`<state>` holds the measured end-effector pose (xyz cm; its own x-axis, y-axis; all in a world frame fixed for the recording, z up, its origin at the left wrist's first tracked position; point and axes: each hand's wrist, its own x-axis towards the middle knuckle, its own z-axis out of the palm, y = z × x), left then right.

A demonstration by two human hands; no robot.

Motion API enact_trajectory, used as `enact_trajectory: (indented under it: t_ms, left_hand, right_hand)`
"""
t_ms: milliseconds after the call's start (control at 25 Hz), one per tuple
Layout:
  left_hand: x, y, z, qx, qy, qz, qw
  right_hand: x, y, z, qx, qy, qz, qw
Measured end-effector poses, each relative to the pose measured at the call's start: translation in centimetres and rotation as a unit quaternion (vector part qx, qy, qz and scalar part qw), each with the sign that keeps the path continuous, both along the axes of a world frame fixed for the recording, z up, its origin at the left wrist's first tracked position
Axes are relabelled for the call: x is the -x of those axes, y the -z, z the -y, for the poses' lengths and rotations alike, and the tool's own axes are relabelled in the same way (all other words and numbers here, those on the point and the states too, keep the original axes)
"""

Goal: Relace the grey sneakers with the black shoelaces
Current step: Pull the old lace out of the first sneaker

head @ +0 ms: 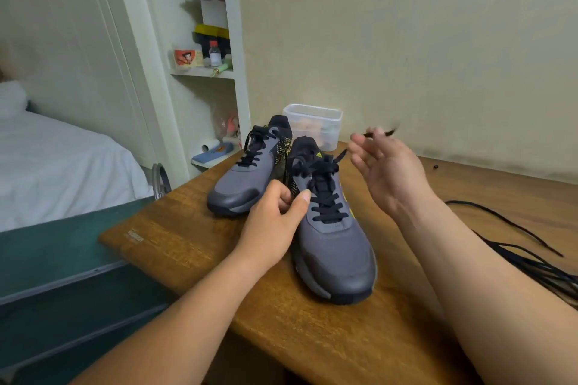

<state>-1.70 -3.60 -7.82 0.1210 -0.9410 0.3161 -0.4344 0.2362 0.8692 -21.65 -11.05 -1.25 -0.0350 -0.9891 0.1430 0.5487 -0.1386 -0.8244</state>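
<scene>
Left hand fingers curl round the inner side of the near grey sneaker, thumb by its laced eyelets. Right hand is raised, fingertips pinching the blurred end of that shoe's black shoelace, other fingers loosely spread. Both shoes stand on the wooden table, the far sneaker just beside; loose black laces lie at right.
</scene>
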Motion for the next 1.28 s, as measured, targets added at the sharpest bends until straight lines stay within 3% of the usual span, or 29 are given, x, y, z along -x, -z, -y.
enact_trajectory:
  t_ms: [40, 80, 160, 240, 440, 560, 680, 760, 840, 920, 1040, 1120, 1160, 1280]
  left_hand:
    - [0.0, 0.0, -0.2, 0.001, 0.000, -0.003, 1.000]
    - [0.1, -0.1, -0.3, 0.002, 0.001, -0.005, 1.000]
    - [0.2, -0.4, -0.2, 0.006, -0.003, -0.012, 1.000]
    - [0.2, -0.5, -0.1, 0.005, -0.006, -0.022, 1.000]
    - [0.1, -0.9, 0.2, 0.019, -0.024, -0.020, 0.999]
    - [0.1, -2.8, 0.8, 0.084, -0.038, 0.008, 0.996]
    - [0.0, -4.9, 1.8, 0.112, -0.040, 0.108, 0.987]
    - [-0.2, -5.6, 2.1, 0.101, -0.035, 0.159, 0.981]
    - [-0.2, -6.0, 2.4, 0.089, -0.016, 0.173, 0.981]
    - [0.0, -6.5, 2.6, 0.078, 0.000, 0.179, 0.981]
    - [-0.2, -6.7, 3.1, 0.014, 0.029, 0.062, 0.998]
    - [-0.4, -6.6, 3.1, -0.025, 0.053, -0.016, 0.998]
    - [-0.5, -6.7, 3.3, -0.033, 0.058, -0.011, 0.998]
    - [-0.2, -7.5, 3.6, -0.026, 0.054, 0.124, 0.990]
  right_hand:
    - [0.3, 0.5, 0.8, -0.038, 0.004, 0.064, 0.997]
    - [0.7, 1.3, 1.2, -0.076, 0.021, 0.064, 0.995]
    - [1.3, 2.7, 0.9, -0.112, 0.081, -0.122, 0.983]
    - [1.4, 3.2, 0.1, -0.034, 0.089, -0.309, 0.946]
    - [1.4, 1.3, -1.2, 0.126, -0.032, -0.406, 0.905]
    - [1.2, 1.0, -1.4, 0.177, -0.027, -0.430, 0.885]
    - [0.6, 0.4, -1.4, 0.206, 0.003, -0.501, 0.841]
    - [0.5, 0.1, -1.5, 0.199, -0.002, -0.516, 0.833]
    - [0.7, 0.0, -1.7, 0.178, -0.019, -0.493, 0.851]
    - [0.7, -0.1, -1.8, 0.145, -0.051, -0.420, 0.894]
    - [0.9, 0.2, -1.6, 0.102, -0.096, -0.311, 0.940]
    - [1.1, 0.1, -1.5, 0.114, -0.082, -0.367, 0.920]
    - [1.1, 0.0, -1.6, 0.128, -0.069, -0.414, 0.898]
    - [0.6, -0.1, -1.5, 0.172, -0.015, -0.532, 0.829]
